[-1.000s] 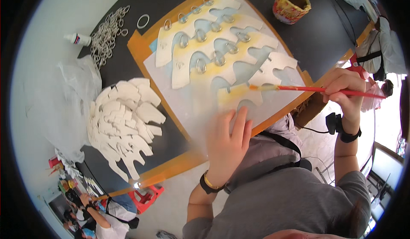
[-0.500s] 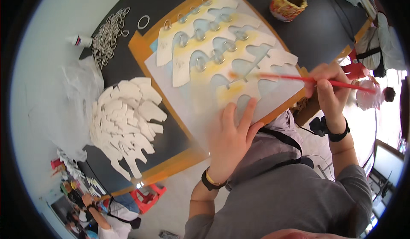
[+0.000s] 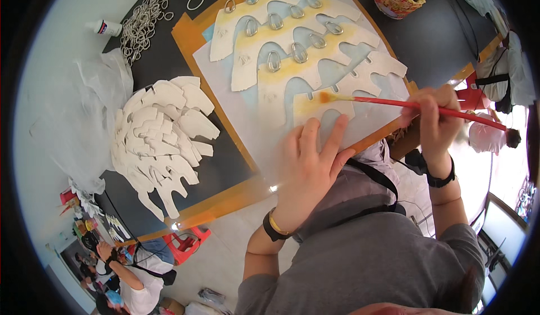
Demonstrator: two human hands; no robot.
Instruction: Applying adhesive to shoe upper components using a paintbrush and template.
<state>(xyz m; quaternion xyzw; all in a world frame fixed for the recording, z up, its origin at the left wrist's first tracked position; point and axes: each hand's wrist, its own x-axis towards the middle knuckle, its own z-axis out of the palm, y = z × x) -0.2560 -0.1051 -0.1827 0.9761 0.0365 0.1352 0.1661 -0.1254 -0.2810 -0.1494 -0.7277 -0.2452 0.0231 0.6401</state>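
On the lower part of the tape-edged work sheet (image 3: 247, 121), one scalloped white strip (image 3: 357, 84) lies flat beneath one red-handled brush (image 3: 388, 103). Brush long axis: roughly crosswise to the person, bristle end pointing left, handle end to the right and slightly lower. Whether the bristles touch the strip cannot be confirmed; yellow colouring shows around them.

Right hand (image 3: 436, 115): fingers clamped on the handle, at the sheet's right edge. Left hand (image 3: 309, 157): palm down, fingers spread apart, fingertips at the strip's lower edge.

Farther up the sheet: three ring-bearing strips (image 3: 289, 70), four metal rings each, twelve total. Grey marks at their left ends are illegible.

Left of the sheet: one pile of white cut-outs (image 3: 163, 129). Upper left: one heap of metal links (image 3: 146, 25), uncounted; one larger ring (image 3: 188, 3); one white bottle (image 3: 109, 28) with a printed label. Upper right: one red-and-yellow patterned tub (image 3: 394, 2).
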